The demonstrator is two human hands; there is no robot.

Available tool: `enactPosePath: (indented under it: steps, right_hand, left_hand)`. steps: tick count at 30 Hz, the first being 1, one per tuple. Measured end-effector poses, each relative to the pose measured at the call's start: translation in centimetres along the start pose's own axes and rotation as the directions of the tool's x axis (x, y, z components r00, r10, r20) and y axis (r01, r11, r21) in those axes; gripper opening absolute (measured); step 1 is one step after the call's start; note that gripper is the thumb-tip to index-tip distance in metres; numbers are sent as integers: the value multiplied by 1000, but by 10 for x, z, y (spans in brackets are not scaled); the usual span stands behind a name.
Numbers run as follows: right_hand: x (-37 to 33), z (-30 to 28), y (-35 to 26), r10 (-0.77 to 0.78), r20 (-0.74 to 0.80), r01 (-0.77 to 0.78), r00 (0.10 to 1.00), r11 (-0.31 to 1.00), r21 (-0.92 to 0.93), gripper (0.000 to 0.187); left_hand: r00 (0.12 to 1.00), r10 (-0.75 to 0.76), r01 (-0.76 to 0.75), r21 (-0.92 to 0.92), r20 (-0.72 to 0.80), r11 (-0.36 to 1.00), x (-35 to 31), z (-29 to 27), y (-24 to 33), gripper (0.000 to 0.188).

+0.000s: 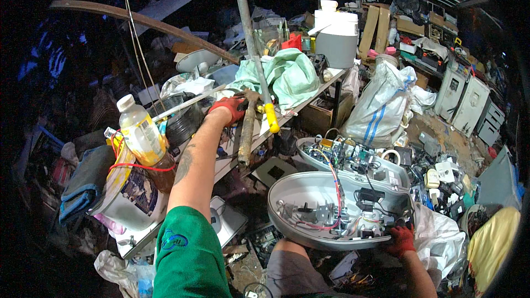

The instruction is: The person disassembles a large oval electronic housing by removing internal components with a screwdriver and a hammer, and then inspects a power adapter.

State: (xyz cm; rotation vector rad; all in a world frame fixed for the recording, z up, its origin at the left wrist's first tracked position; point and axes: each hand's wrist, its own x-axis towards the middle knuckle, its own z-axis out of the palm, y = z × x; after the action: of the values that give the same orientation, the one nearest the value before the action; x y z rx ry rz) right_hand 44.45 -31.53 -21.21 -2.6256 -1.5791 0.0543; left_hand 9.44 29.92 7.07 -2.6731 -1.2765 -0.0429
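Note:
My right hand (401, 238), in a red and dark glove, grips the near right rim of a grey oval housing (281, 218). The housing rests tilted by my lap, with red and black wires and small metal parts inside. My left hand (229, 108), gloved alike, reaches far out onto the cluttered bench (221, 168). Its fingers curl over something dark that I cannot make out. Just right of those fingers lies a hammer-like tool (248, 132) with a worn brown shaft. A second grey housing (395, 172), full of wires and electronic parts, sits behind the first.
A metal pole with a yellow end (270, 117) hangs down ahead. Left stand a bottle (141, 132) and a white bucket (130, 209). A drink cooler (337, 38) tops the bench's far end. Right are a white sack (381, 105) and heaped electronic scrap (441, 176).

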Motion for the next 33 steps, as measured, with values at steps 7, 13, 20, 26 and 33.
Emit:
enactPosePath:
  steps: [7,13,20,26,33]
  right_hand:
    - [-1,4,7,-1,40,3,999,999,-44,67]
    - [-6,-15,-5,5,24,-5,1000,1000,5,66]
    - [31,-115,-194,-278,-292,401,915,563,722,80]
    - [131,-205,-394,-388,134,-255,912,-277,927,90]
    - [208,-171,-444,-81,-154,152,985,-37,988,47]
  left_hand:
    - [998,-17,12,76,55,997,22,8,10,64]
    - [999,-2,0,36,53,999,23,6,13,63]
    - [997,-43,42,31,56,999,8,-3,24,57]
    - [998,-30,24,103,51,994,1,9,10,52]
    - [997,21,-19,21,-70,1000,9,4,24,44]
